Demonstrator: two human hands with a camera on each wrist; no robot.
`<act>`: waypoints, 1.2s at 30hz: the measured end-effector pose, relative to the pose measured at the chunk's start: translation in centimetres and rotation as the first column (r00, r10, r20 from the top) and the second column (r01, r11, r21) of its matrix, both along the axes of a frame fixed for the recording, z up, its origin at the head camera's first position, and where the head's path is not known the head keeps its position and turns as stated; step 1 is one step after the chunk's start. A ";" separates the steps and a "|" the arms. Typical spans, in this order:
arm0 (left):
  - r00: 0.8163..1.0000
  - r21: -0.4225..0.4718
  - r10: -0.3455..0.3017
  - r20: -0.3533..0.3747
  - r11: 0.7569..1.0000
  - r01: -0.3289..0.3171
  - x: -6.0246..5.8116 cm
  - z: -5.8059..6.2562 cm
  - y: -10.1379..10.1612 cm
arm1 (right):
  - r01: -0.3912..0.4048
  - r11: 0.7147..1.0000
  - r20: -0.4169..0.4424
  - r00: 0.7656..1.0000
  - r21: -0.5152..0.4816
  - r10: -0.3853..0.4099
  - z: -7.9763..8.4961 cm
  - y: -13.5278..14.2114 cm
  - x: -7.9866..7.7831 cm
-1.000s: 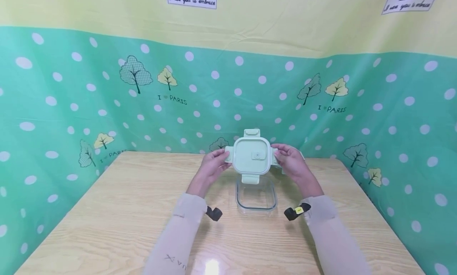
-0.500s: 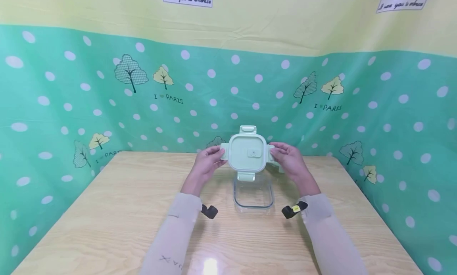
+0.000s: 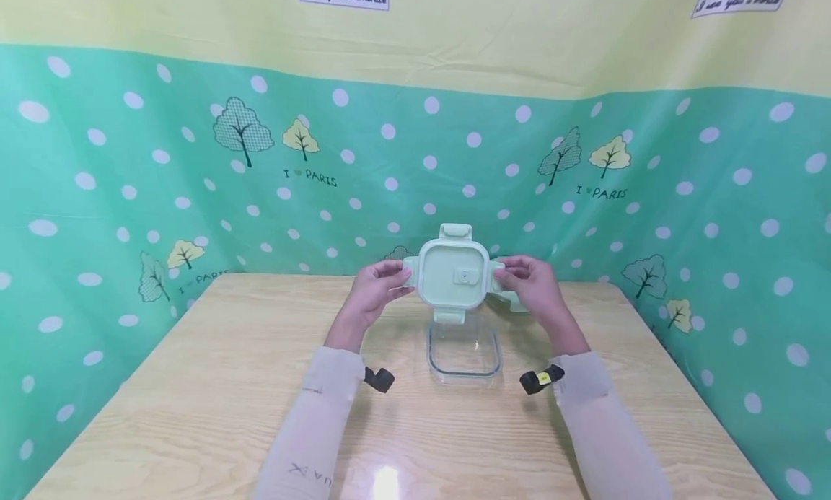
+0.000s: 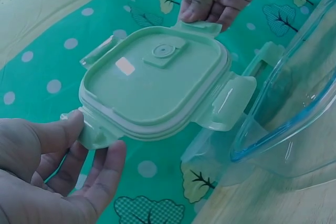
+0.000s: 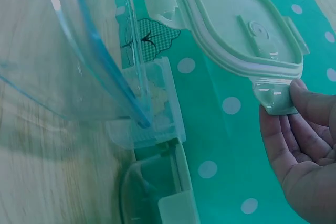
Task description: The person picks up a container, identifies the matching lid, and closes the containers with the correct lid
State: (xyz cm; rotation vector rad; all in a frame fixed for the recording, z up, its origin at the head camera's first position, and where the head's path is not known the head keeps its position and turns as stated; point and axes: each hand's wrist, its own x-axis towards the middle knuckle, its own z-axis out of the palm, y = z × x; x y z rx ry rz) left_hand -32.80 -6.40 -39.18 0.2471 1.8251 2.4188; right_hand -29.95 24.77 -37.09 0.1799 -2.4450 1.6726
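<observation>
A square mint-green lid [image 3: 451, 278] is held up, tilted, with its top facing the head camera. Its four-sided rim carries hinged locking flaps and a small round vent plug. My left hand [image 3: 375, 291] pinches the left flap between thumb and fingers. On the opposite flap, my right hand [image 3: 537, 291] has the same kind of pinch. Below the lid, a clear glass food container [image 3: 464, 375] stands uncovered on the table, its far rim partly overlapped by the lowest flap. In the left wrist view, the lid's flaps [image 4: 233, 103] swing outward.
Behind my right hand sits another container with a mint-green lid [image 3: 516, 303], mostly hidden. The right wrist view shows a translucent plastic box [image 5: 170, 98] beside it. A wooden table [image 3: 260, 384] meets a green dotted cloth backdrop [image 3: 363, 168] at its back and sides.
The lid has risen slightly above the glass container, both hands still pinching its side flaps. The head view has shifted a little; the glass container stays in place.
</observation>
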 end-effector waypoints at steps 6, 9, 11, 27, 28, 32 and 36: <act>1.000 -0.024 0.007 -0.017 1.000 -0.007 0.2 0.3 -0.1 | 0.011 0.997 -0.010 1.000 0.076 -0.010 0.5 0.2 0.4; 1.000 -0.053 0.011 -0.027 0.999 -0.013 0.3 0.4 -0.2 | 0.005 0.995 -0.022 1.000 0.095 -0.003 0.7 0.1 0.5; 0.999 -0.074 0.011 -0.036 0.997 -0.013 0.4 0.5 -0.4 | -0.005 0.995 -0.029 1.000 0.103 0.007 0.8 0.0 0.6; 0.997 -0.146 -0.007 -0.083 0.989 -0.005 0.6 0.3 -0.7 | -0.046 0.990 -0.063 0.996 0.136 0.055 0.3 0.7 0.1; 0.997 -0.148 -0.006 -0.078 0.989 -0.006 0.5 0.2 -0.7 | -0.046 0.989 -0.058 0.997 0.139 0.054 0.2 0.8 0.1; 0.998 -0.147 0.005 -0.063 0.989 -0.014 0.4 0.1 -0.7 | -0.049 0.988 -0.031 0.998 0.148 0.055 0.3 0.9 0.1; 0.998 -0.150 0.018 -0.061 0.988 -0.027 0.3 0.1 -0.7 | -0.061 0.988 -0.007 0.998 0.141 0.063 0.4 0.9 0.2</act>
